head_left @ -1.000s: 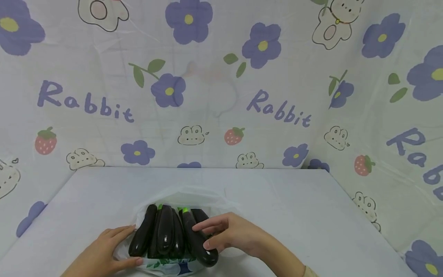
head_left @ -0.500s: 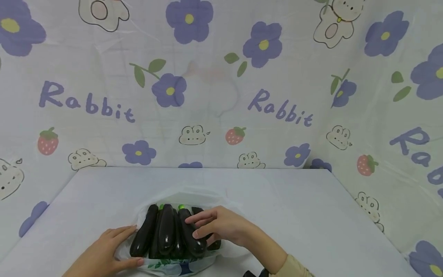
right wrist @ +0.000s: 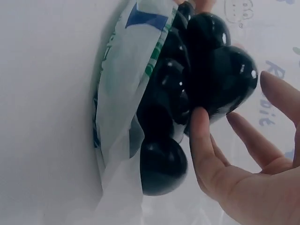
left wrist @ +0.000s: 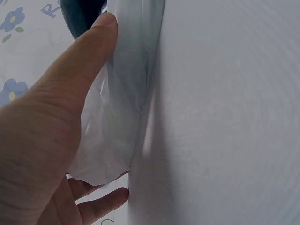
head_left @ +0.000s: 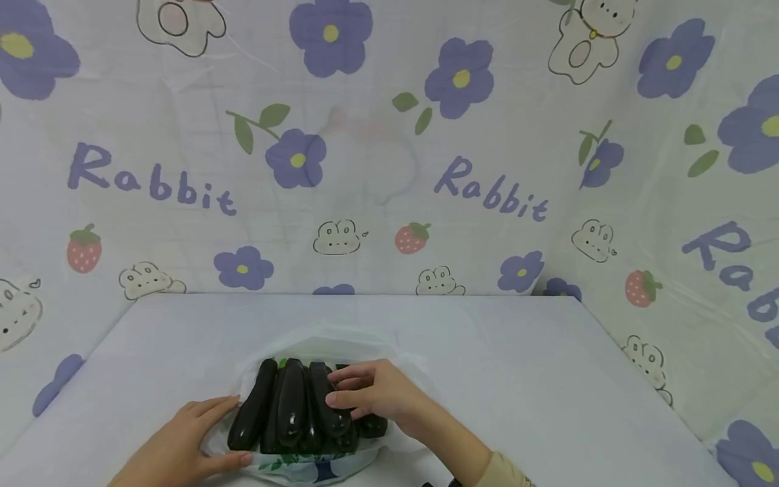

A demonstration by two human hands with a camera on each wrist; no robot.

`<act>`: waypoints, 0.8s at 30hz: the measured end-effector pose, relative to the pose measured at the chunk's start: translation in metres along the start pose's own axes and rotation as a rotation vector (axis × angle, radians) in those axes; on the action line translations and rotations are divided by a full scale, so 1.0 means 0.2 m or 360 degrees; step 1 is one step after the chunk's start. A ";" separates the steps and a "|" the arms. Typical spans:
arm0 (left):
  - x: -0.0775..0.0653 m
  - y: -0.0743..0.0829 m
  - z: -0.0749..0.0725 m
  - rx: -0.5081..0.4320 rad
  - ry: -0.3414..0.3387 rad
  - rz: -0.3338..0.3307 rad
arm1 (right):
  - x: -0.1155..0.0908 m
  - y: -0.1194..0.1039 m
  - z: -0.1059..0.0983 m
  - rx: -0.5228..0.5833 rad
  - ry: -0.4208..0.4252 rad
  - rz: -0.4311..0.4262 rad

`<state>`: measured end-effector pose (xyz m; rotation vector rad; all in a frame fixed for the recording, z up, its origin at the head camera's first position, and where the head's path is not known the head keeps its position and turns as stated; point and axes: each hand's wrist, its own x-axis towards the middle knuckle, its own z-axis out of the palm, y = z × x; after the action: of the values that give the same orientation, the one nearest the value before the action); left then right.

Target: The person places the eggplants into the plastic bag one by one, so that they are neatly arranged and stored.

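Note:
Several dark, glossy eggplants lie side by side in a white plastic bag (head_left: 341,341) on the table. My left hand (head_left: 191,436) rests against the bag's left side, thumb in front and fingers behind. In the left wrist view, the thumb (left wrist: 86,58) touches the bag edge by a dark eggplant. At the right of the pile, my right hand (head_left: 386,392) is at an eggplant (head_left: 322,399) lying on top of others. Its thumb touches that eggplant (right wrist: 229,77) in the right wrist view; the index fingertip stands slightly off its side.
The white table (head_left: 517,379) reaches back to a patterned cloth (head_left: 365,176) with purple flowers and rabbits. Another eggplant (head_left: 372,426) lies under the right hand in the bag. A small dark object (head_left: 453,482) shows beside the right sleeve at the bottom edge.
The right hand has shifted left, and the eggplant at it has moved left onto the pile and turned straighter. Another eggplant has come into view below that hand. The left hand has stayed put.

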<state>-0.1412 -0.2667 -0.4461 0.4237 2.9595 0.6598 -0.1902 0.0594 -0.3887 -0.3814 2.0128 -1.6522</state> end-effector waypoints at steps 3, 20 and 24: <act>0.01 0.00 0.01 -0.0010 0.0007 -0.0005 | -0.03 0.00 0.00 -0.0038 0.0042 -0.0034; 0.00 -0.01 0.02 -0.0026 0.0011 -0.0053 | -0.35 0.06 -0.30 -0.0100 0.0336 -0.0141; 0.00 0.00 0.02 -0.0046 0.0025 -0.0031 | -0.42 0.10 -0.39 -0.0107 0.0463 -0.0137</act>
<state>-0.1407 -0.2663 -0.4494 0.3888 2.9610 0.7061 -0.1601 0.1715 -0.3799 -0.2665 2.2967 -1.7816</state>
